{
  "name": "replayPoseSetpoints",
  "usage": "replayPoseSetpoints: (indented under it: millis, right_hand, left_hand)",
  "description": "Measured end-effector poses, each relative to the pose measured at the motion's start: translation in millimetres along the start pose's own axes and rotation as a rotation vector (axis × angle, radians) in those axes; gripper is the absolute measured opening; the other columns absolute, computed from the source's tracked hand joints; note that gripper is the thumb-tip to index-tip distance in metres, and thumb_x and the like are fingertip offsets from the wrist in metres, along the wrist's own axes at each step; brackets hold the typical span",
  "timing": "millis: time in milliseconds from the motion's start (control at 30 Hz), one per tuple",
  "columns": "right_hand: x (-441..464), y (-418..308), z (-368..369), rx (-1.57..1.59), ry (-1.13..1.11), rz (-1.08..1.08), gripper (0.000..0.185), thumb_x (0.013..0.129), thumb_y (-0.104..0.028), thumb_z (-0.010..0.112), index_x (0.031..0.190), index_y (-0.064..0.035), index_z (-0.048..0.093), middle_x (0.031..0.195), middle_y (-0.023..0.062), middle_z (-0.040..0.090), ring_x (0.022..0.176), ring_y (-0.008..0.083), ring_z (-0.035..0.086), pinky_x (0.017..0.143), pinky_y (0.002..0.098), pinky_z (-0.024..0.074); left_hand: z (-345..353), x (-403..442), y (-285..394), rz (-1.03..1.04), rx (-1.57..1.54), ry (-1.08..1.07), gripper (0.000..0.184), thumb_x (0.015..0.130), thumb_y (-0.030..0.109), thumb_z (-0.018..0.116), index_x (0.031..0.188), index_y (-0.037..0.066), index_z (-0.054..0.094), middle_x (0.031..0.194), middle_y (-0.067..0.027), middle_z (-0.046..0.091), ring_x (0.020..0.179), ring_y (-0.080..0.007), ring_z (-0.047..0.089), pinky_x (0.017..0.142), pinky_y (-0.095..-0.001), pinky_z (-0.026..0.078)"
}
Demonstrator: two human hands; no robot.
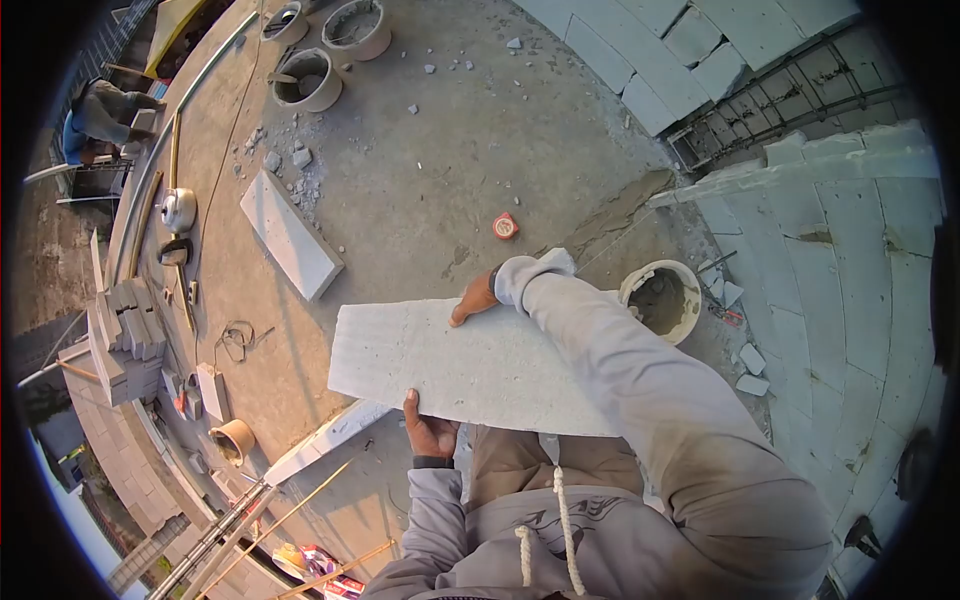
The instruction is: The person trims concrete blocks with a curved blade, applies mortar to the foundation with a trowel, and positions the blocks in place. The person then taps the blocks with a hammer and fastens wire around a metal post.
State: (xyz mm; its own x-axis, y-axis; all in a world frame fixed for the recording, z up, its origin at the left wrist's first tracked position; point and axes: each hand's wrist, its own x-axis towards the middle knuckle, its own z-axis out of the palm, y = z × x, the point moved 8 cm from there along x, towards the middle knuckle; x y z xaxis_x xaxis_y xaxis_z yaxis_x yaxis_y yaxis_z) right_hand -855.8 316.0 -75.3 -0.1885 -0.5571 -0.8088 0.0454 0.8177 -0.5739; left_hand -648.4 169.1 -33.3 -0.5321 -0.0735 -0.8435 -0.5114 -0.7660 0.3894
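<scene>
A long pale block lies across the front of the body, held between both hands. My left hand grips its near edge from below, thumb up on the edge. Over the far edge, my right hand is closed with its thumb on the top face; its other fingers are hidden. The right forearm covers part of the block's right end. A red tape measure lies on the floor beyond the block, and a bucket of grey mortar stands to the right.
Another pale block lies on the floor at left. Several buckets stand at the top. A block wall rises on the right. Stacked blocks and a bent-over person are at far left. Poles cross the lower left.
</scene>
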Motion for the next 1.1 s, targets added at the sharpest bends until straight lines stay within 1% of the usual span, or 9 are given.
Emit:
replayPoseSetpoints:
  millis: [233,333,433,533,600,733,833,1033,1100]
  right_hand:
    - [-125.1,-90.7,30.0,-0.312,0.776,-0.476,0.072,0.079,-0.039,0.072,0.134,0.0005,0.047,0.129,0.0216,0.053,0.128,0.0375,0.044,0.109,0.0508,0.0300]
    - [-147.0,-65.5,92.5,-0.233,0.685,-0.553,0.064,0.085,-0.031,0.063,0.138,-0.0017,0.042,0.137,0.0228,0.045,0.135,0.0364,0.035,0.110,0.0548,0.0251]
    - [-155.3,-31.8,141.9,-0.376,0.738,-0.513,0.061,0.088,-0.026,0.054,0.143,-0.0054,0.036,0.147,0.0221,0.034,0.141,0.0356,0.027,0.112,0.0594,0.0185]
    - [-122.1,-23.4,152.0,-0.693,0.899,-0.620,0.062,0.091,-0.028,0.046,0.148,-0.0130,0.026,0.154,0.0184,0.024,0.144,0.0365,0.020,0.114,0.0624,0.0109]
    - [-99.2,-29.7,148.1,-0.832,0.905,-0.664,0.061,0.091,-0.033,0.045,0.147,-0.0150,0.028,0.152,0.0164,0.028,0.143,0.0345,0.021,0.113,0.0616,0.0140]
    - [-72.8,-23.0,140.1,-0.986,1.071,-0.636,0.057,0.093,-0.036,0.039,0.145,-0.0143,0.033,0.141,0.0166,0.042,0.136,0.0357,0.033,0.110,0.0627,0.0187]
    - [-68.0,-14.6,128.3,-1.047,0.979,-0.535,0.054,0.093,-0.038,0.039,0.140,-0.0134,0.041,0.128,0.0142,0.052,0.124,0.0336,0.043,0.104,0.0595,0.0273]
    - [-45.1,11.3,87.7,-0.818,0.820,-0.653,0.043,0.083,-0.034,0.056,0.117,-0.0088,0.059,0.107,0.0090,0.058,0.106,0.0252,0.053,0.094,0.0471,0.0353]
    - [-43.7,17.5,54.9,-0.720,0.783,-0.657,0.046,0.080,-0.029,0.061,0.119,-0.0052,0.058,0.109,0.0100,0.057,0.104,0.0238,0.052,0.096,0.0447,0.0354]
  left_hand:
    - [-19.1,15.7,-3.8,0.030,-0.114,0.384,0.064,0.078,0.046,0.070,0.127,0.009,0.049,0.122,-0.0109,0.058,0.107,-0.0309,0.060,0.089,-0.0509,0.052]
    - [-17.6,42.4,-17.8,0.082,-0.184,0.362,0.060,0.076,0.047,0.072,0.121,0.013,0.052,0.122,-0.0102,0.057,0.109,-0.0303,0.057,0.093,-0.0529,0.046]
    - [-27.3,34.1,-34.1,0.010,-0.185,0.670,0.054,0.078,0.046,0.070,0.118,0.012,0.055,0.117,-0.0086,0.060,0.104,-0.0300,0.058,0.094,-0.0521,0.046]
    - [-32.3,55.5,-47.2,0.021,-0.231,0.437,0.053,0.079,0.045,0.068,0.117,0.011,0.056,0.114,-0.0071,0.063,0.097,-0.0294,0.061,0.093,-0.0480,0.049]
    - [-72.6,74.4,-68.5,-0.058,-0.358,0.358,0.055,0.080,0.048,0.065,0.120,0.011,0.055,0.116,-0.0077,0.062,0.101,-0.0292,0.062,0.092,-0.0469,0.050]
    - [3.5,34.5,-72.3,-0.135,-0.169,0.554,0.052,0.083,0.050,0.060,0.120,0.015,0.058,0.119,-0.0081,0.063,0.111,-0.0279,0.060,0.091,-0.0450,0.051]
    - [19.6,49.3,-86.1,-0.161,-0.215,0.451,0.056,0.082,0.053,0.058,0.124,0.016,0.057,0.122,-0.0072,0.062,0.112,-0.0284,0.060,0.090,-0.0454,0.052]
    - [57.7,76.8,-100.0,-0.283,-0.173,0.490,0.058,0.083,0.056,0.058,0.125,0.017,0.056,0.125,-0.0055,0.062,0.112,-0.0282,0.060,0.090,-0.0451,0.052]
    - [68.9,64.3,-90.8,-0.216,-0.040,0.546,0.069,0.079,0.059,0.067,0.121,0.006,0.055,0.114,-0.0098,0.064,0.105,-0.0281,0.063,0.084,-0.0414,0.055]
